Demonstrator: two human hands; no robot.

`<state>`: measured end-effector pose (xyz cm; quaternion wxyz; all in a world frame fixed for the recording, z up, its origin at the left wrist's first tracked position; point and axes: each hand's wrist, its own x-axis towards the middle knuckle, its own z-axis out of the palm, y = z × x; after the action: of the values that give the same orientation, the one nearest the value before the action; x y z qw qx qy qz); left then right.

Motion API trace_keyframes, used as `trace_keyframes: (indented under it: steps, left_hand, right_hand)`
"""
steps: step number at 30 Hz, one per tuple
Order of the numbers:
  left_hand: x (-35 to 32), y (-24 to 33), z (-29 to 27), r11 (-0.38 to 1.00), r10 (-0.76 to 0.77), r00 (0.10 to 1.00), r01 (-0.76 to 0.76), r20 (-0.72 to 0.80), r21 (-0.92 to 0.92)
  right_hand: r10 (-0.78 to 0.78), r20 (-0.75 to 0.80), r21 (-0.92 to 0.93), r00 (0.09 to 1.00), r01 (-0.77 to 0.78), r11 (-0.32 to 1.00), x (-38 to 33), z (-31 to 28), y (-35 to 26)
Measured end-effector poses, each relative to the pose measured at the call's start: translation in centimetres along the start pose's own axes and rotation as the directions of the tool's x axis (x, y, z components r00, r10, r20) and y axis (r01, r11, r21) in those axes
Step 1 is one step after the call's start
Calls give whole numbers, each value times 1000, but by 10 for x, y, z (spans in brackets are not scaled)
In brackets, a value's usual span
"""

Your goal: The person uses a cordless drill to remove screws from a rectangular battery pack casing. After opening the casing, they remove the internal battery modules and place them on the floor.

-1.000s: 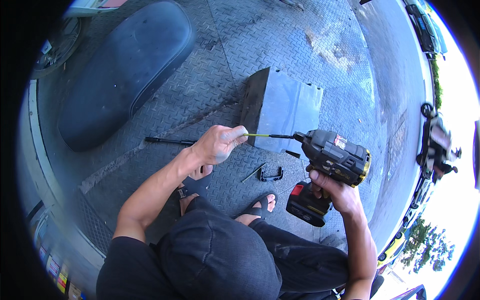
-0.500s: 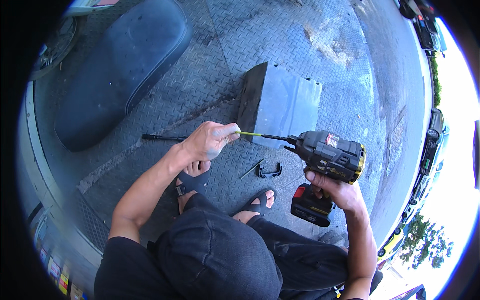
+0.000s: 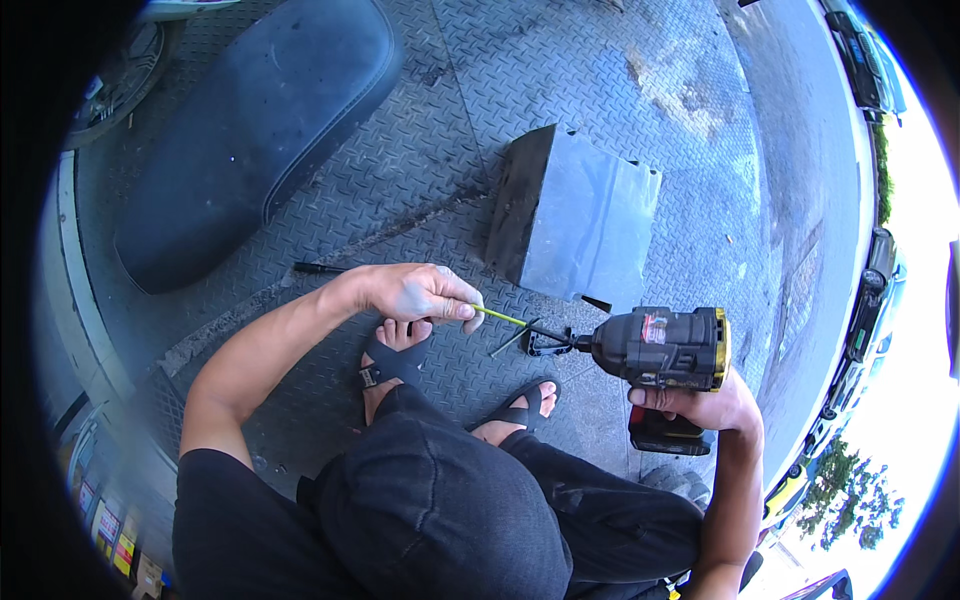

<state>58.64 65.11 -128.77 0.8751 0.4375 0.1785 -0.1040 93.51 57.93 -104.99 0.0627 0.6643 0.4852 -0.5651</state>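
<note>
Seemingly mid-fitting: left hand (image 3: 415, 293), fingers pinched on a thin yellow-green rod (image 3: 498, 316), steers it toward the chuck of a black-and-yellow cordless drill (image 3: 660, 347) that the right hand (image 3: 700, 408) grips. Next calls for steady alignment.

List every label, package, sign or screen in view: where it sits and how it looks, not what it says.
Label: small red and white rectangle on the side of the black and yellow cordless drill held in the right hand.
Packages: a few small colourful packets at the lower left edge, red, yellow and white, too blurred for detail.
</note>
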Motion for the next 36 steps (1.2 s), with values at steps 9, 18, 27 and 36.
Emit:
trace_keyframes:
  steps: [9, 18, 27, 36]
  left_hand:
    - [15, -1, 7, 775, 374, 897, -163, -235, 610]
    - [40, -14, -17, 520, 705, 624, -130, -338, 844]
    - [47, -11, -10, 567, 725, 549, -132, -416, 813]
    - [89, -1, 11, 658, 694, 234, 179, -681, 732]
  right_hand:
    - [126, -55, 31, 991, -124, 992, 4, 16, -18]
    - [-204, -168, -227, 965, 163, 960, 12, 20, -32]
    - [25, -201, -57, 979, -37, 998, 27, 22, -33]
    - [-492, -245, -536, 836, 306, 787, 52, 49, -22]
